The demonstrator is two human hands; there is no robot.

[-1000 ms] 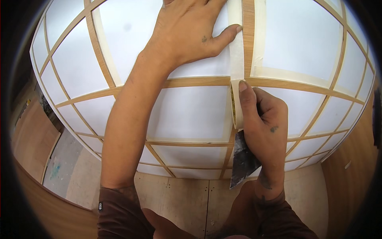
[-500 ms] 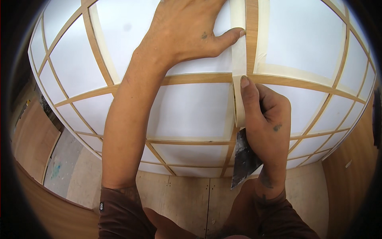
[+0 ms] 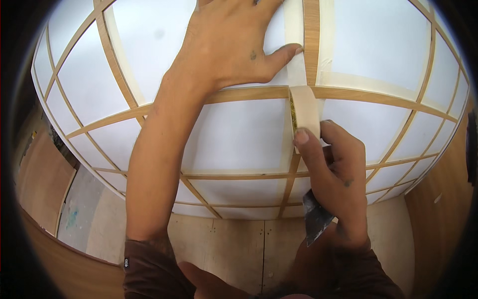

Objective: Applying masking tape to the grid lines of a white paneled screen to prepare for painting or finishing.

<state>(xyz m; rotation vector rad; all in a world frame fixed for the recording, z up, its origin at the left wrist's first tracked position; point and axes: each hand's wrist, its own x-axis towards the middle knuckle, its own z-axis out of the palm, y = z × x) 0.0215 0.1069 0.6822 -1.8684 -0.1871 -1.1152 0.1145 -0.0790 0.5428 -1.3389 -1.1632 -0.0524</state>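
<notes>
My left hand lies flat on a large white panel, fingers running out past the top edge. Its outstretched thumb presses on a strip of cream masking tape laid along a vertical wooden strip. From that strip the tape runs down into a roll of masking tape, seen nearly edge-on. My right hand pinches the roll's lower part between thumb and fingers. A dark, stained scraper blade sticks out below the same hand; the palm hides its handle.
Wooden strips divide the white surface into a grid, with cream tape edging several panels. Below lies a pale board floor. Brown wooden boards stand at left and right.
My right hand has moved down and slightly right with the roll and scraper, and the roll has turned to show more of its outer face. My left thumb sits slightly lower.
</notes>
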